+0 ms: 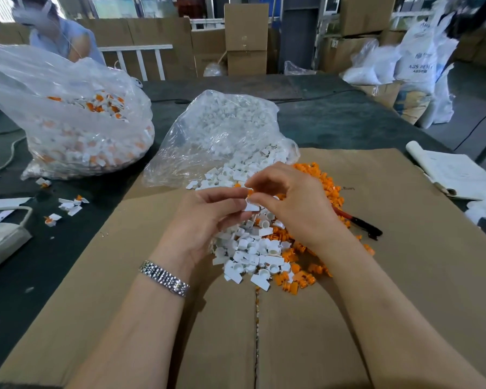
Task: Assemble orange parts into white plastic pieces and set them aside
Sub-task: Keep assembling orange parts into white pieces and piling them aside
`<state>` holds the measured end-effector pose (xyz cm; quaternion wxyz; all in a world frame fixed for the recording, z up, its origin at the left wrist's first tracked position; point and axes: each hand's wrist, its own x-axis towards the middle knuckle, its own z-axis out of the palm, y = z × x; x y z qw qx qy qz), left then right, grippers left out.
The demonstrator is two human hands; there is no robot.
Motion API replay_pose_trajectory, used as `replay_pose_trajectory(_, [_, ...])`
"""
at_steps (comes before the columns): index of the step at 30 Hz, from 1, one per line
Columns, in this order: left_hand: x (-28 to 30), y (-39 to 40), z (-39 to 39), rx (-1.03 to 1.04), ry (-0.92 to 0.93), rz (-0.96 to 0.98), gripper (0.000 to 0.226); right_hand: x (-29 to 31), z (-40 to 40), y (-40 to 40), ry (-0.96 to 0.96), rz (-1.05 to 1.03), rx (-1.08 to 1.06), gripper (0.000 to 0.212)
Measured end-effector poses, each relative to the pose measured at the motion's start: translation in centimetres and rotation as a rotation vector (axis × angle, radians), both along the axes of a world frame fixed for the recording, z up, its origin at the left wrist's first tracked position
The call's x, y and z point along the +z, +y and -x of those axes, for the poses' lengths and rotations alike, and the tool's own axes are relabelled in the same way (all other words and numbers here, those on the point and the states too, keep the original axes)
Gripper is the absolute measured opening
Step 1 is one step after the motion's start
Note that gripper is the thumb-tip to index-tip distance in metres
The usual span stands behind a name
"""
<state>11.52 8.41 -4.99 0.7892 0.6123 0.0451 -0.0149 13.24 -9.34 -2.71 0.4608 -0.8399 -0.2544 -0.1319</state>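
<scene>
Plastic feel: white piece point(251, 206) and orange part point(249, 192) look light, stiff, small and slippery; best pinched by their edges.
Left hand point(208, 217): fingertips pinch the white piece.
Right hand point(292, 200): fingers curled, pinching the orange part onto it.
Place: above the loose pile point(253, 248), mid-cardboard point(404, 276).

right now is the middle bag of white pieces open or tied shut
Open: the clear bag's mouth gapes toward the cardboard, white pieces spilling out.
</scene>
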Motion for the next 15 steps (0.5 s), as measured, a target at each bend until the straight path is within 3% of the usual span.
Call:
replay_pose_trajectory(6, [0.0, 0.07, 0.21, 0.017, -0.032, -0.076, 0.018, -0.51, -0.04, 0.54, -0.06, 0.248, -0.061, 0.027])
replay_pose_trajectory(11, [0.11, 0.18, 0.3, 0.036, -0.007, -0.087, 0.018, -0.5, -0.13, -0.26, 0.038, -0.069, -0.087, 0.015])
replay_pose_trajectory(15, [0.29, -0.22, 0.67, 0.016, -0.039, -0.146, 0.02, -0.8, 0.14, 0.04, -0.049, 0.035, -0.041, 0.006])
